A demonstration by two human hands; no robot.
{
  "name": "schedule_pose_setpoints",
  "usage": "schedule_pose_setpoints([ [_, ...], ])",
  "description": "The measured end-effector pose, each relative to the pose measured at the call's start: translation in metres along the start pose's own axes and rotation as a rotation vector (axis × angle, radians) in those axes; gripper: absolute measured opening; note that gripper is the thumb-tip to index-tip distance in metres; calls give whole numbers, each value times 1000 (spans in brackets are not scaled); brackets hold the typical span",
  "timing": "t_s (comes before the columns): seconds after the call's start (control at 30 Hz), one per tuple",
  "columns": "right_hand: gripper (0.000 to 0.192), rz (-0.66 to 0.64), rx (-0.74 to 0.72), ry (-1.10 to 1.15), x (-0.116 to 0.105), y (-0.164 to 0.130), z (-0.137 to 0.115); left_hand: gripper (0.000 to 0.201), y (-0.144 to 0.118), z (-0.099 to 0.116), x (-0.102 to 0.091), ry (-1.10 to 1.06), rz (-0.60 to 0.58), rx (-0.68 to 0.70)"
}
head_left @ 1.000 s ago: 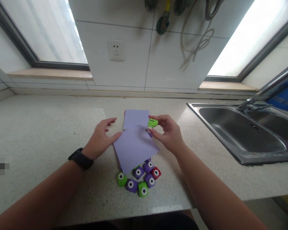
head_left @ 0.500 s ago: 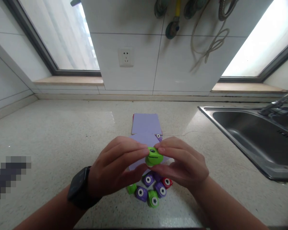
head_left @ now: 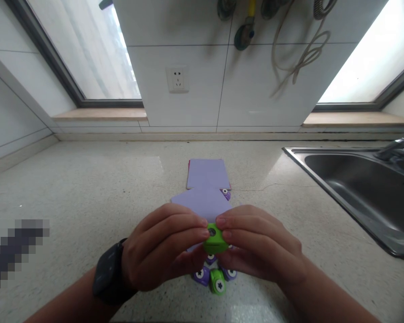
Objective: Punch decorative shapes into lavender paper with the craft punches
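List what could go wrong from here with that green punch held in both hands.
1. The green punch is pinched only by the fingertips of the left hand and right hand; if the grip slips, it may drop onto the small punches below.
2. The loose purple sheet lies just beyond the hands; a careless move could push it askew against the paper stack.

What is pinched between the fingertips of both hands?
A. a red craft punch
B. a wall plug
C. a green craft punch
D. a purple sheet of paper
C: the left hand and right hand together hold the green craft punch above the countertop.
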State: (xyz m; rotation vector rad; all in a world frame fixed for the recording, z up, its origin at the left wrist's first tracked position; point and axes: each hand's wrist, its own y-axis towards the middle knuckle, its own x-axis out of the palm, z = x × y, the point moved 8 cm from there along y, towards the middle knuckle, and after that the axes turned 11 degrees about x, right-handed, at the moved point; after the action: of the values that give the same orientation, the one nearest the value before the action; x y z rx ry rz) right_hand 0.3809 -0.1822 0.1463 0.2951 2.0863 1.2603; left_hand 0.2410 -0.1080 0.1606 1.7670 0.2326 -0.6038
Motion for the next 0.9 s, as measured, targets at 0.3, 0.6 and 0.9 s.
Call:
schedule_pose_setpoints([
  [0.3,26,1,36,-72,-2,-2,-4,19,3,1,0,-27,-71,-28],
  [0.6,28,4,63,-96,0,-3,-7,18,2,5,-2,5,-78,-37],
  [0.9,31,28,64,-119,0,-2,-6,23,4,2,1,10,-54,-31],
])
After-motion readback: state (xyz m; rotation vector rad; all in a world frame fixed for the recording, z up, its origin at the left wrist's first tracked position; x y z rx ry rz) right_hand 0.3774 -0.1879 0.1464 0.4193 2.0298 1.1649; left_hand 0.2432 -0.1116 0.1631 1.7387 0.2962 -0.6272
